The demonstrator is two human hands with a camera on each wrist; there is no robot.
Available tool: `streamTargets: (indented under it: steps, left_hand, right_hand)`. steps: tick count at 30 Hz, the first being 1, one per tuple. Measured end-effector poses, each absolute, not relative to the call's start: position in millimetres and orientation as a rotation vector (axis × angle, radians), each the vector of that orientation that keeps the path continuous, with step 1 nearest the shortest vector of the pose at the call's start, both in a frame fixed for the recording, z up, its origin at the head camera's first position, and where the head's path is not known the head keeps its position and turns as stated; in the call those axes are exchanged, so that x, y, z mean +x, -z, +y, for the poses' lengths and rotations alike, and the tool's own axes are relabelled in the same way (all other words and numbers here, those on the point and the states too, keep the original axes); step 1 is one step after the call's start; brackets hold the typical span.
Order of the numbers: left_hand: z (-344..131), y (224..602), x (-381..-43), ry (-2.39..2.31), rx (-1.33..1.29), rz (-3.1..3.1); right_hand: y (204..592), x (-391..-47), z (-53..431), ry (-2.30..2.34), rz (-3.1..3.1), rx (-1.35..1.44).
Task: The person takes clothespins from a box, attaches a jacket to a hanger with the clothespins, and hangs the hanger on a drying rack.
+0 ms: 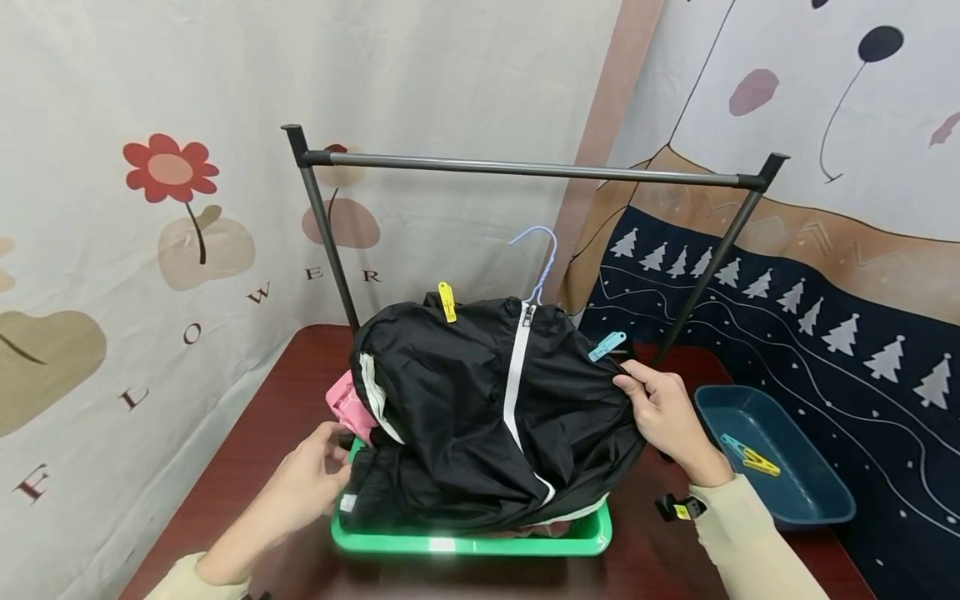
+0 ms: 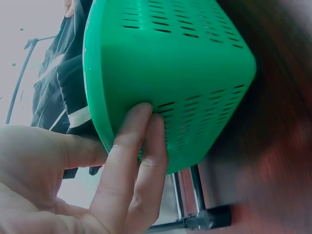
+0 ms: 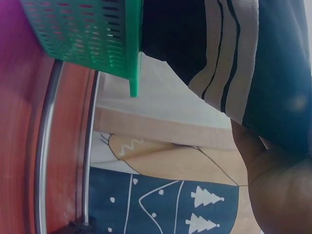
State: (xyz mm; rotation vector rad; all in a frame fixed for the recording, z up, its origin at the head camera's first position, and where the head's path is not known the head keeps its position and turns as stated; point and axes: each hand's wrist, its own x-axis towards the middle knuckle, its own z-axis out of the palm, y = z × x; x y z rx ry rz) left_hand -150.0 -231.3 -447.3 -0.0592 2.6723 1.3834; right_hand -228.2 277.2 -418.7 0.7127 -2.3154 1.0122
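Note:
A black zip jacket with a white zipper strip lies over a green slotted basket, a blue wire hanger sticking up from its collar. One yellow clothespin and one light blue clothespin sit at its shoulders. My left hand grips the basket's left rim; in the left wrist view its fingers lie against the slotted outer wall, the thumb over the rim. With thumb and fingers, my right hand pinches the jacket's edge below the blue clothespin. Pink cloth shows at the basket's left.
Behind the basket stands a dark metal rack with a horizontal bar. On the right, a dark blue tray holds blue and yellow clothespins. Everything stands on a dark red table, with printed cloth hanging behind.

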Motion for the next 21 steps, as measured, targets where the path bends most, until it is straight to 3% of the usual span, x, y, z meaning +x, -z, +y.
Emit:
streamTargets:
  steps: [21]
  left_hand:
    - [-262,440,-146,-1.345,-0.113,2.684]
  right_hand:
    - [423,-229,261,-1.056,-2.275,0.700]
